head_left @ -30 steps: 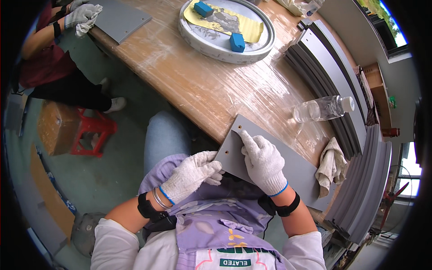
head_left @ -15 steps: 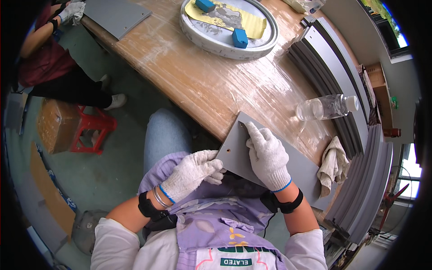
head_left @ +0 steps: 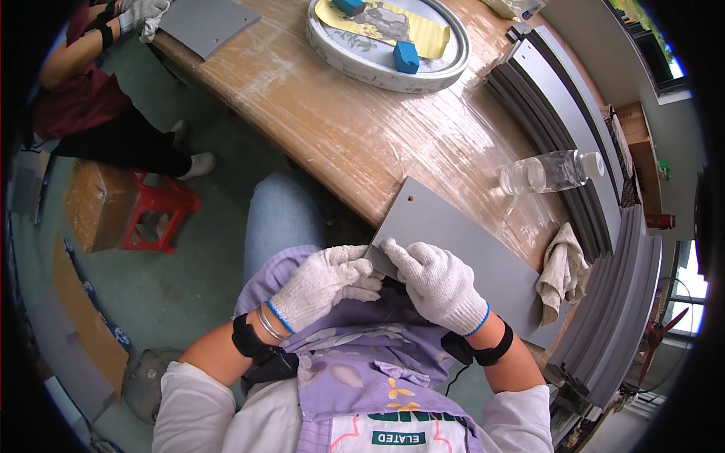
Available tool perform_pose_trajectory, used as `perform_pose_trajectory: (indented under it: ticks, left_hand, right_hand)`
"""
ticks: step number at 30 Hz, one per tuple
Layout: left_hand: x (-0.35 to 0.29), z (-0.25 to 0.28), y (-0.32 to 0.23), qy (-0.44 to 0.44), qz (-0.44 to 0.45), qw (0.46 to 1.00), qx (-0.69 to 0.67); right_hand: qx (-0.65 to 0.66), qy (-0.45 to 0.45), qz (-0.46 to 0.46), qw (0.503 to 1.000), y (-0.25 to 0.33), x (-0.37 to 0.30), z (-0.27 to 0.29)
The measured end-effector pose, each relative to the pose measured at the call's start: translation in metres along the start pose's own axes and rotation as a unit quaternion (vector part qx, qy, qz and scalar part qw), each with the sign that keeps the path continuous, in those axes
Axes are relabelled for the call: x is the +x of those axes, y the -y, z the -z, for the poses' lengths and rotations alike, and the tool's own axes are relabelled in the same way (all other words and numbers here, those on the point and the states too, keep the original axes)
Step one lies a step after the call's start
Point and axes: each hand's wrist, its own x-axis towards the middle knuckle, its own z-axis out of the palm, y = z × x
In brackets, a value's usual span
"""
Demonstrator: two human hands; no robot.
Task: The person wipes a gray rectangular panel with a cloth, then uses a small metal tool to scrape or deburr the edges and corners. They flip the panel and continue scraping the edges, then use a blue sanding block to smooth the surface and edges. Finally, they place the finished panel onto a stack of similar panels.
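- Left hand [head_left: 328, 283], white knit glove with blue cuff trim: fingers half curled, close together, at the left corner of a long flat grey panel [head_left: 461, 234]; grip under the corner is hidden, cannot tell if it clamps.
- Right hand [head_left: 439, 281], matching glove: index finger stretched out, tip touching the panel's top face near its left end; other fingers curled in narrow, cannot tell if they hold anything.
- Panel location: lies slantwise over the near edge of the brown wooden table [head_left: 302, 124] with clear plastic film on it, left corner jutting past that edge toward the lap.
- Small brass-rimmed hole [head_left: 410, 198] shows near the panel's upper left corner.
- Crumpled off-white cloth [head_left: 563, 264] is at the panel's right end, touching it.
- Clear plastic bottle with white cap [head_left: 545, 172] is on the table, between panel and right edge; upright or lying, cannot tell.
- Stack of curved-looking dark and light grey panels [head_left: 566, 106] runs along the table's right edge.
- Round whitish tray [head_left: 411, 81], toward the far edge, carries a yellow sheet with grey smears [head_left: 432, 41] and two blue blocks [head_left: 406, 57].
- Co-worker's gloved hand [head_left: 142, 13] is beside another grey panel [head_left: 211, 26] at the table's far left corner.
- Red plastic stool [head_left: 160, 215] is on the floor left of the table, brown taped box [head_left: 102, 204] touching it.
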Motion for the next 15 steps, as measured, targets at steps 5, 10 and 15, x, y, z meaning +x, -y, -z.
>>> perform_pose_trajectory:
  ticks: [5, 10, 15]
  left_hand:
    - [-0.003, -0.001, -0.001, -0.009, 0.000, 1.000, -0.013]
    - [-0.006, 0.003, 0.000, 0.018, -0.005, 0.999, -0.028]
    - [-0.005, 0.003, -0.002, 0.019, 0.014, 1.000, -0.020]
  right_hand:
    - [-0.002, -0.033, -0.069, 0.997, 0.000, 0.003, -0.003]
    - [0.022, -0.029, -0.050, 0.998, 0.006, -0.002, 0.001]
    - [0.024, -0.026, -0.039, 0.999, 0.007, -0.004, -0.001]
